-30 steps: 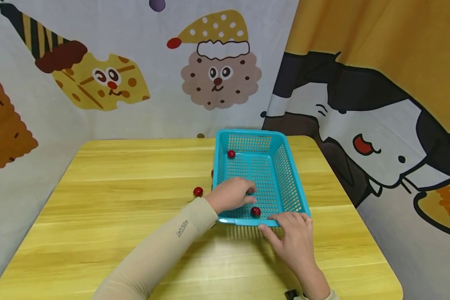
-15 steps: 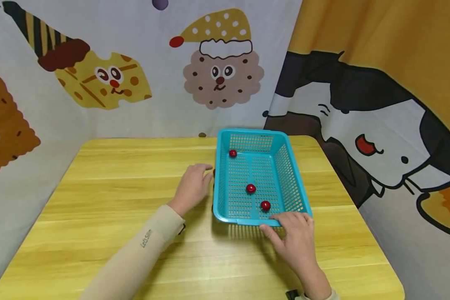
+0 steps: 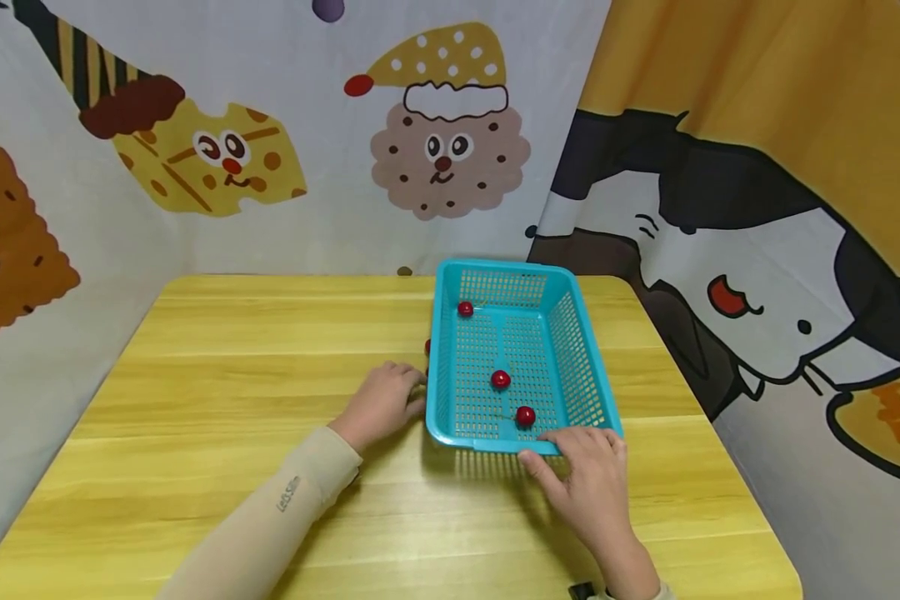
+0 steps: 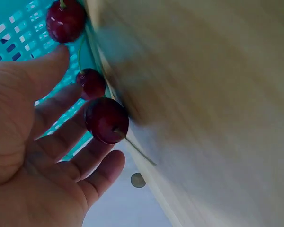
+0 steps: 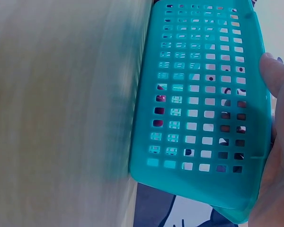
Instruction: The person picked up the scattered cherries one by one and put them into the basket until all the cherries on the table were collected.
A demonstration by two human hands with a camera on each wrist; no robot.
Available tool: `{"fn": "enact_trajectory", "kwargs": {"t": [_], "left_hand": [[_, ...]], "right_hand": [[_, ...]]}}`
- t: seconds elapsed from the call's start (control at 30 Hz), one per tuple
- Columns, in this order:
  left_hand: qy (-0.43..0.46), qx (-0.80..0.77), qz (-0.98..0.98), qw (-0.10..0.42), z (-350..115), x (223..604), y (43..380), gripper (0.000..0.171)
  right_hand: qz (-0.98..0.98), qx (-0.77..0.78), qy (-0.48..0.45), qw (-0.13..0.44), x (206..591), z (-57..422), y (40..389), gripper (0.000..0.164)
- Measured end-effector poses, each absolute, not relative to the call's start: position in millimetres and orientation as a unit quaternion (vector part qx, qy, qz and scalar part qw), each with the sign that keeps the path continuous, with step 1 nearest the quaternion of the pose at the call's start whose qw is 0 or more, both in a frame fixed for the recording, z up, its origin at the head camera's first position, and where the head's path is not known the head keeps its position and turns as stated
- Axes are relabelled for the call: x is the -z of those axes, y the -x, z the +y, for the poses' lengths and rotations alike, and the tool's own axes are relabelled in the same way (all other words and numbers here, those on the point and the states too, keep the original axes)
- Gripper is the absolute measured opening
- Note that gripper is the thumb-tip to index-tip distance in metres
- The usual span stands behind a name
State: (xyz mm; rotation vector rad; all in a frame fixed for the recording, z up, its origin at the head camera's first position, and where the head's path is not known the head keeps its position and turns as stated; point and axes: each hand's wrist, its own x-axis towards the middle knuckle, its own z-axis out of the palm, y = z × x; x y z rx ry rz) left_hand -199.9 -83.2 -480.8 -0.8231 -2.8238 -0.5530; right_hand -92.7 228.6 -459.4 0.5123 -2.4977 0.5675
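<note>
Left wrist view: three outer cherries (image 4: 107,120) lie in a loose row beside the outer wall of a blue basket (image 3: 579,358), near its foot; the wall probably acts as a stop that keeps such round fruit from rolling inward. The left hand (image 3: 382,400) reaches in beside them, its fingers loosely bent and spread and its thumb at the edge of the uppermost fruit; nothing appears pinched. The fingers are behind and below the other two, a position that seems suited to gathering the fruit against the wall. The head view shows part of one stray cherry (image 3: 428,347) beyond that hand, the rest being hidden. Inside the basket, three inner cherries rest well apart on the slotted floor: a far cherry (image 3: 465,309) toward the left back corner, a middle cherry (image 3: 501,380), and a near cherry (image 3: 525,417) toward the front. The right hand (image 3: 588,475) grips the near rim close to its right corner, fingers over the edge and thumb on the outer side, presumably to steady a light, perforated container while the other hand works alongside. The basket stands upright on a wooden table (image 3: 232,400), right of its middle; a printed cloth (image 3: 262,50) hangs behind.
</note>
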Motion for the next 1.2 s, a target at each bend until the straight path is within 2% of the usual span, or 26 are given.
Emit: {"fn": "enact_trajectory", "kwargs": {"t": [0.47,0.6,0.77,0.87,1.2], "left_hand": [[0.285,0.227,-0.93,0.059,-86,480,197,0.024],[0.27,0.234,-0.932,0.055,-85,481,199,0.018],[0.232,0.248,-0.939,0.05,-85,478,202,0.02],[0.22,0.246,-0.941,0.072,-85,474,204,0.02],[0.241,0.301,-0.899,0.208,-65,438,195,0.023]], "right_hand": [[-0.914,-0.216,-0.197,0.282,457,228,94,0.039],[-0.913,-0.217,-0.198,0.283,457,228,94,0.038],[-0.915,-0.217,-0.195,0.278,457,228,94,0.036],[-0.916,-0.216,-0.194,0.276,458,228,94,0.037],[-0.917,-0.213,-0.191,0.276,459,229,94,0.038]]}}
